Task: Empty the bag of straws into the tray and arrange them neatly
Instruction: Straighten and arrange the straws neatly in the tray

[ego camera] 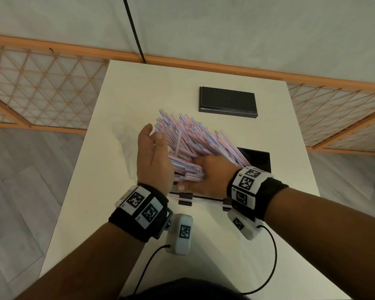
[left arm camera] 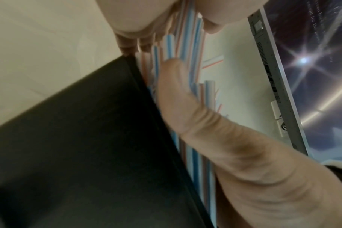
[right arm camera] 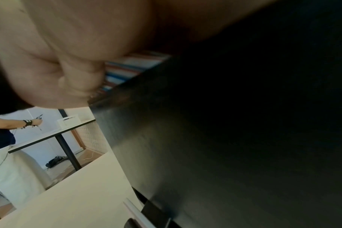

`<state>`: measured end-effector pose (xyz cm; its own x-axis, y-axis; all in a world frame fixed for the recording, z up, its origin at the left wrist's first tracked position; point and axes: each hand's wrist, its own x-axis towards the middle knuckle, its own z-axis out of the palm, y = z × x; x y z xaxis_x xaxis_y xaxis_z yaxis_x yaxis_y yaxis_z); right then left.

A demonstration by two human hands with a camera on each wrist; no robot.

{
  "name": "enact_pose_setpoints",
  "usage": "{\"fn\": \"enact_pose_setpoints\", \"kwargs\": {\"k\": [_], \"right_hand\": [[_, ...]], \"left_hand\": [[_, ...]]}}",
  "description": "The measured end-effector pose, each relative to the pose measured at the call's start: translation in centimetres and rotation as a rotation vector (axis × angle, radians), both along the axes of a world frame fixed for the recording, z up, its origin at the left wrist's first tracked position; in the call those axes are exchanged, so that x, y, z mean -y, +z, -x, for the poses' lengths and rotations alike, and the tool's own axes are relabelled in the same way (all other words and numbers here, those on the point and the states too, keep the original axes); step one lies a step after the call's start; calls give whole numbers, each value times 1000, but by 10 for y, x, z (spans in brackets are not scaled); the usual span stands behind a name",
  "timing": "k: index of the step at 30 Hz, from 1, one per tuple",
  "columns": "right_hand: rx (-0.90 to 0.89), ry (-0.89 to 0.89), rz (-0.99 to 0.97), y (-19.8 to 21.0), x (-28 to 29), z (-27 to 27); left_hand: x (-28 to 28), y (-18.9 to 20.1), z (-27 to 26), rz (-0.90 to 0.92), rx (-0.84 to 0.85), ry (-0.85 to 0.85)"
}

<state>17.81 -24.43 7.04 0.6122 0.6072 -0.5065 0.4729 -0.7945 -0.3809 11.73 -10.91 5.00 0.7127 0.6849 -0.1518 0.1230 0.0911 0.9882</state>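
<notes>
straws [ego camera: 195,137]: loose fanned pile, over the black tray [ego camera: 259,158]
right hand [ego camera: 206,176]: clutching the pile's near ends
left hand [ego camera: 153,156]: flat, fingers straight, against pile's side
progress: emptied, tidying left (bag not visible)

bare table [ego camera: 121,100] left, black lid [ego camera: 228,102] blocking beyond straws [ego camera: 195,135]

Table [ego camera: 139,87] — I noted straws [ego camera: 195,137] fanned over the near tray [ego camera: 260,159]; lid [ego camera: 227,101] lay behind; my hands flanked the bundle — left [ego camera: 152,156], right [ego camera: 208,176].
</notes>
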Motion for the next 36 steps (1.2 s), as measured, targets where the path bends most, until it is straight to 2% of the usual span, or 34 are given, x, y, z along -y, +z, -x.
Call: {"fn": "enact_pose_setpoints", "kwargs": {"k": [2, 5, 8, 12, 16, 18, 21, 25, 28, 33, 36], "right_hand": [[48, -11, 11, -1, 0, -1], [74, -28, 42, -5, 1, 0], [78, -32, 12, -5, 4, 5], [101, -99, -224, -4, 16, 9], [233, -72, -356, -6, 45, 13], [272, -94, -319, -5, 59, 15], [214, -100, -146, -9, 72, 14], [164, -25, -155, -11, 65, 17], [121, -22, -171, -8, 58, 16], [62, -22, 19, -11, 51, 7], [18, -27, 33, -13, 46, 5]], "left_hand": [[-1, -2, 0, -27, -20, -7], [0, -4, 1, -147, -52, -122], [-4, -1, -4, -128, -111, -172], [-15, 1, -9, -82, -151, -37], [-13, -8, -1, -86, -239, -71], [-9, -7, 4, -157, -310, -122], [-8, -4, 7, -294, -411, -214], [-7, 0, 5, -364, -406, -214], [-7, 1, 2, -314, -401, -169], [-8, 0, 0, -199, -407, -182], [-2, 1, -1, -78, -338, -162]]}}
